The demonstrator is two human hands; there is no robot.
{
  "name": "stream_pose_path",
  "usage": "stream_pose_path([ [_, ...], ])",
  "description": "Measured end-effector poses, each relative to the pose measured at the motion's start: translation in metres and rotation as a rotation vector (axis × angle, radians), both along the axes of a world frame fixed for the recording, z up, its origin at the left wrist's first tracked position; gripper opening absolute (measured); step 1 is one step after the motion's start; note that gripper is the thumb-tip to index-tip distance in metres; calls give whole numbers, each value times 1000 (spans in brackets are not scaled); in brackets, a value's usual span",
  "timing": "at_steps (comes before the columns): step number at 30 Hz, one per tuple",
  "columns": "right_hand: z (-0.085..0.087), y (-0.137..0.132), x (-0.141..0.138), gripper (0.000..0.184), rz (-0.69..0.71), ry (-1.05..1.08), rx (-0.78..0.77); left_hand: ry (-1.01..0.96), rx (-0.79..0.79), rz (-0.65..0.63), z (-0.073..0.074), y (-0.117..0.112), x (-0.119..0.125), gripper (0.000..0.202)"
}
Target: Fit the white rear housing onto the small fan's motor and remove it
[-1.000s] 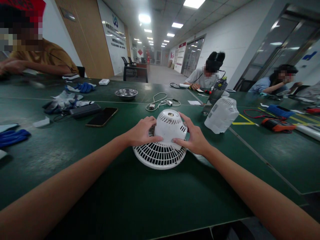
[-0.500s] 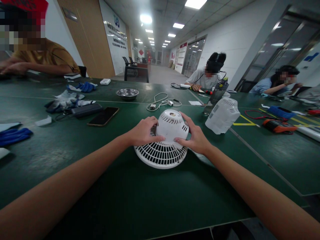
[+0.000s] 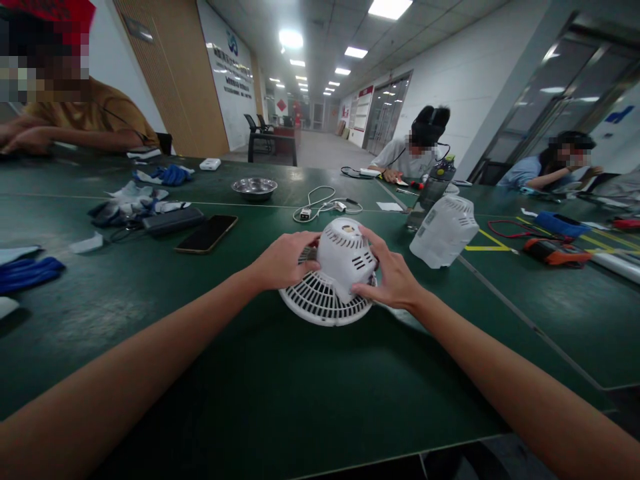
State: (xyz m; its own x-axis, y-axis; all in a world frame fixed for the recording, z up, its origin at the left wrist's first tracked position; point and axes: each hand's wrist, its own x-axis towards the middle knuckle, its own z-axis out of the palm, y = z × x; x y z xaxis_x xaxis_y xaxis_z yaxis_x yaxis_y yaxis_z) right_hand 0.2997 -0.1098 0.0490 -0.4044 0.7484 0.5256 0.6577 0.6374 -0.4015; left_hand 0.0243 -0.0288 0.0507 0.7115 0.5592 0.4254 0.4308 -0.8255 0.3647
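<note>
A white plastic fan head point(image 3: 336, 273) lies grille-down on the green table point(image 3: 280, 393), its round motor housing facing up and tilted toward me. My left hand point(image 3: 281, 261) grips the housing from the left, fingers curled over its top. On the right side my right hand point(image 3: 395, 275) wraps round the housing, thumb at the front. The near edge of the grille is raised off the table.
A second white fan housing point(image 3: 444, 230) stands to the right. Behind are a white cable point(image 3: 324, 205), a steel bowl point(image 3: 254, 187), a black phone point(image 3: 206, 233), gloves point(image 3: 30, 270) and tools point(image 3: 555, 252). Other people sit at the far left and right.
Both hands have tilted the fan head: its near grille edge has lifted and the housing now leans toward me. Earlier it lay flat.
</note>
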Motion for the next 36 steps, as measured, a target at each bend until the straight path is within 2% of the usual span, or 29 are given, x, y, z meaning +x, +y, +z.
stream_pose_path([
  [2, 0, -3, -1, 100, 57, 26, -79, -71, -65, -77, 0, -1, -1, 73],
  [5, -1, -6, -3, 93, 95, 59, -143, -125, -156, -204, -3, -5, -1, 109],
  [7, -1, -6, -5, 94, 110, 77, -151, -147, -172, -219, -4, -8, 2, 127],
  [9, -1, -6, -5, 96, 118, 88, -166, -170, -162, -208, -4, -13, 6, 133],
  [19, 7, -11, -9, 89, 111, 77, -211, -217, -68, -142, -3, -21, 12, 107],
  [27, 7, -9, -5, 89, 124, 90, -256, -192, -78, -198, -4, -8, 7, 114],
  [30, 5, -8, -6, 90, 122, 97, -268, -176, -50, -161, -8, -7, 7, 115],
  [32, 2, -8, -9, 95, 80, 103, -219, -165, -9, -78, -11, -10, 9, 105],
  [34, 0, -8, -13, 104, -2, 101, -108, -161, 26, -5, -14, -14, 12, 95],
  [36, -2, -7, -16, 108, -69, 92, -4, -165, 51, 14, -16, -17, 13, 91],
])
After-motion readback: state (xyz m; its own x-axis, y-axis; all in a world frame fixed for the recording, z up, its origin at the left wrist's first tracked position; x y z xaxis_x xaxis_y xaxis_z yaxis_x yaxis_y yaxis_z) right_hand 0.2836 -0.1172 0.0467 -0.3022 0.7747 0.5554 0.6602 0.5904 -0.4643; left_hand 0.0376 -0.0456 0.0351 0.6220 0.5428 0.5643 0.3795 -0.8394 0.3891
